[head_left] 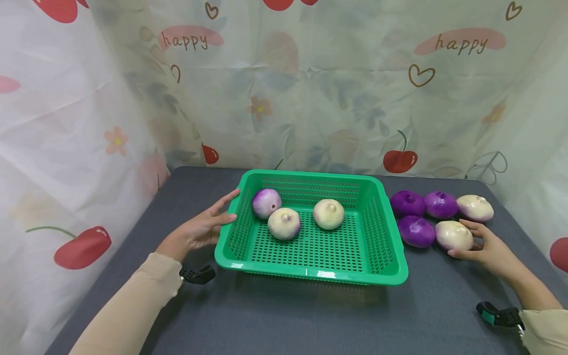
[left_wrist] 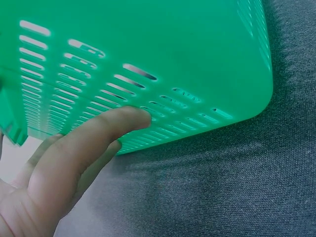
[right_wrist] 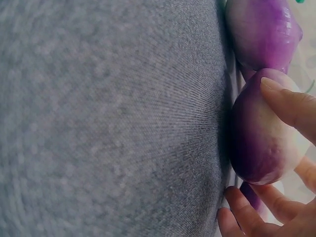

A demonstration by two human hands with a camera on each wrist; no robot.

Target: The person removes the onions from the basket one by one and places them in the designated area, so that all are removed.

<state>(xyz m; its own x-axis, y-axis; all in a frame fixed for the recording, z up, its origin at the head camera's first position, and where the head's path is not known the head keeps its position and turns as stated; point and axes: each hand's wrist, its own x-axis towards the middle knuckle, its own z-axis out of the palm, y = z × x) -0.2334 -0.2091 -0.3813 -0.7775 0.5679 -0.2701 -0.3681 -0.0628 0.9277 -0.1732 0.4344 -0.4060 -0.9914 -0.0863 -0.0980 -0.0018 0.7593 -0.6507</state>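
Observation:
A green plastic basket (head_left: 310,276) stands mid-table with three white-and-purple turnips inside, one of them a white-topped turnip (head_left: 329,214). My left hand (head_left: 201,229) is at the basket's left side, its fingers fairly straight and touching the outer slotted wall (left_wrist: 173,59). To the right of the basket lies a group of several turnips, some purple side up, such as a purple turnip (head_left: 416,231). My right hand (head_left: 492,251) holds the near white turnip (head_left: 453,235) of that group, which rests on the table. In the right wrist view the thumb presses that turnip (right_wrist: 261,133), with fingers curved around its other side.
Behind the group's front row sit two purple turnips, including a glossy purple turnip (head_left: 441,205), and a whitish turnip (head_left: 475,208). Dark grey cloth (head_left: 284,320) covers the table. A printed curtain (head_left: 310,98) hangs behind and at both sides.

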